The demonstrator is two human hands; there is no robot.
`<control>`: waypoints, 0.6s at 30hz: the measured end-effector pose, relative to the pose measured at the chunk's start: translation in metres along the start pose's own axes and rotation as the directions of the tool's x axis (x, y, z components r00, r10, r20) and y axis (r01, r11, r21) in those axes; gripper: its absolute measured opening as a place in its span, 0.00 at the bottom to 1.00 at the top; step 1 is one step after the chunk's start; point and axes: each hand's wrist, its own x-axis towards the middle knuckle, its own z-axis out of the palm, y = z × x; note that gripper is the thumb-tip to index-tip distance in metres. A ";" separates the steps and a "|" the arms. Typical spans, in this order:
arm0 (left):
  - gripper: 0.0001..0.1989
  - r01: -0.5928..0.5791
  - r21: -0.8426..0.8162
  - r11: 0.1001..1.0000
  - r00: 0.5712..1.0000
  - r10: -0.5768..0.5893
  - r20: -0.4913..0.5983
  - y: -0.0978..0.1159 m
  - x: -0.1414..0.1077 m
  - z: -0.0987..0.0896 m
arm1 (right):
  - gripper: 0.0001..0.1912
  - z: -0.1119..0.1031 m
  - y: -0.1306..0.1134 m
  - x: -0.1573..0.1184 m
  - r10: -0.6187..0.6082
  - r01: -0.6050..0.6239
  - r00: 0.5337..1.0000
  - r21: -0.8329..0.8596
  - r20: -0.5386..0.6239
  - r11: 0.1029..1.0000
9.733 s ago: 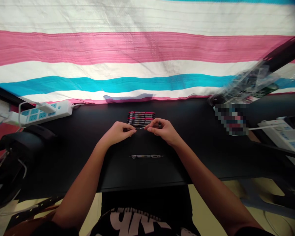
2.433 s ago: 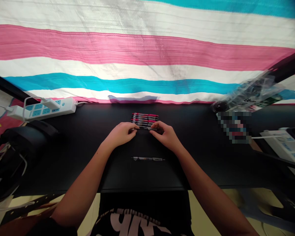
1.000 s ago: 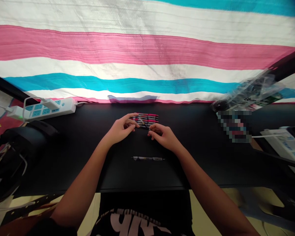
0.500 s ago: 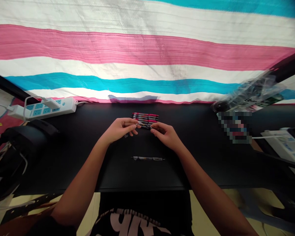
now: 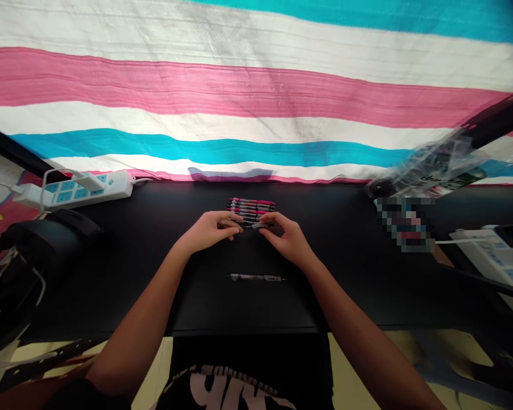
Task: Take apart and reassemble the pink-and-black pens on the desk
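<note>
My left hand (image 5: 217,229) closes on the left end of a pen (image 5: 253,226). The right end of that pen is between the thumb and fingers of my right hand (image 5: 283,232). It lies level at the near side of a row of pens (image 5: 252,203), some with red parts and some dark or grey. Both hands partly hide the held pen and the front of the row. Nearer to me a single grey and black clicker pen (image 5: 256,277) lies crosswise on the black table (image 5: 256,310).
On the left stand a white power strip (image 5: 89,191) with plugs and a black headset-like object (image 5: 51,239). At the right lie a clear plastic bag (image 5: 436,168), a blurred-out item (image 5: 406,225) and another power strip (image 5: 491,250). A striped sheet (image 5: 256,91) hangs behind the table.
The pen between my hands has gone from tilted to level, and both hands have come slightly nearer to me. The row and the single pen stay where they were.
</note>
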 end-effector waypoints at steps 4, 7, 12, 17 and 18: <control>0.13 0.000 0.007 1.000 1.000 0.000 0.017 0.000 0.000 0.003 | 0.06 0.001 -0.003 -0.001 0.034 -0.035 0.999 0.035 0.039 0.999; 0.12 -0.012 0.022 1.000 1.000 0.011 0.026 0.000 0.000 0.006 | 0.08 0.001 -0.005 -0.001 0.052 -0.053 0.998 0.016 0.046 0.998; 0.12 -0.019 0.015 1.000 1.000 0.019 0.025 -0.001 0.001 0.009 | 0.11 0.001 -0.006 -0.001 0.112 -0.111 0.989 -0.015 0.095 0.994; 0.11 -0.017 0.031 0.999 1.000 0.017 -0.001 0.000 0.001 0.006 | 0.14 -0.005 -0.003 -0.001 0.082 -0.085 0.992 0.030 0.096 0.996; 0.11 -0.017 0.033 0.999 1.000 0.017 -0.005 0.000 0.001 0.006 | 0.12 -0.006 -0.003 0.000 0.073 -0.076 0.993 0.025 0.090 0.997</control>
